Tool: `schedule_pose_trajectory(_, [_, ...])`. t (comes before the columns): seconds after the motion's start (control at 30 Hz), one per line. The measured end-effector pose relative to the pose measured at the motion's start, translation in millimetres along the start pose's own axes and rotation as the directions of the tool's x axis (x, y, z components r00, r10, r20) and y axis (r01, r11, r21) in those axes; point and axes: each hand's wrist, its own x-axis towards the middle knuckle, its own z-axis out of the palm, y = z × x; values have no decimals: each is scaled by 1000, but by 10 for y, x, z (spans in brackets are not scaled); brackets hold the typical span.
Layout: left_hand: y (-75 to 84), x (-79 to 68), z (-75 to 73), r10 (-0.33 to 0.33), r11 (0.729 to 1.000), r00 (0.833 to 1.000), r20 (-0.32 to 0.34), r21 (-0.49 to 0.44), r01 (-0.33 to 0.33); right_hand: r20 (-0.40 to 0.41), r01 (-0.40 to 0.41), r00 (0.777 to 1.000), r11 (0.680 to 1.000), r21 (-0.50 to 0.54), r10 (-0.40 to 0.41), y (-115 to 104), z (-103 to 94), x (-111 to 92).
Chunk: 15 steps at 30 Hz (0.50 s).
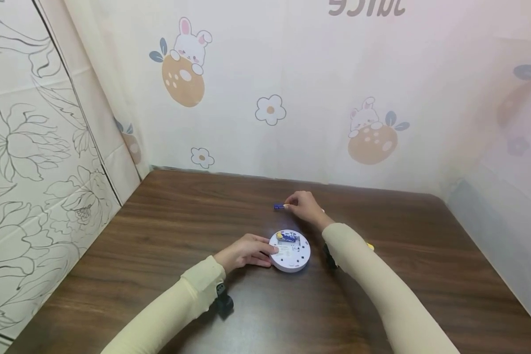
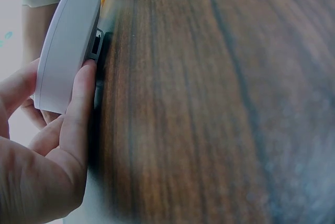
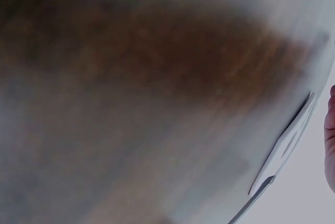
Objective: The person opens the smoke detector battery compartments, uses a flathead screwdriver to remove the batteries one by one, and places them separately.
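A round white smoke detector (image 1: 290,262) has its back facing up, showing a battery compartment with a blue, yellow-ended battery (image 1: 287,237) in it. My left hand (image 1: 250,250) grips its left edge, thumb on the upper face and fingers at the side. In the left wrist view the white casing (image 2: 68,51) stands on edge between thumb and fingers, close over the table. Farther back, my right hand (image 1: 304,206) pinches the right end of a small blue battery (image 1: 279,207) at the tabletop. Only a sliver of the right hand (image 3: 330,140) shows in the right wrist view.
The brown wooden table (image 1: 194,196) runs back to a patterned curtain (image 1: 265,142). A yellow object (image 1: 369,246) shows partly from behind the right sleeve. A flat white piece (image 3: 280,150) lies near the right hand in the right wrist view, which is mostly blurred.
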Motion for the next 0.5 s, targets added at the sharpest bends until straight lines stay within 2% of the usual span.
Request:
schedule_pose_trajectory(0.2, [5, 6, 1, -3, 1000, 1000, -1, -12, 3, 32, 13, 999, 999, -32, -12, 13, 18, 72])
schedule_pose_trajectory(0.5, [5, -2, 8, -12, 1000, 1000, -12, -4, 12, 82, -10, 997, 996, -83, 17, -9, 11, 97])
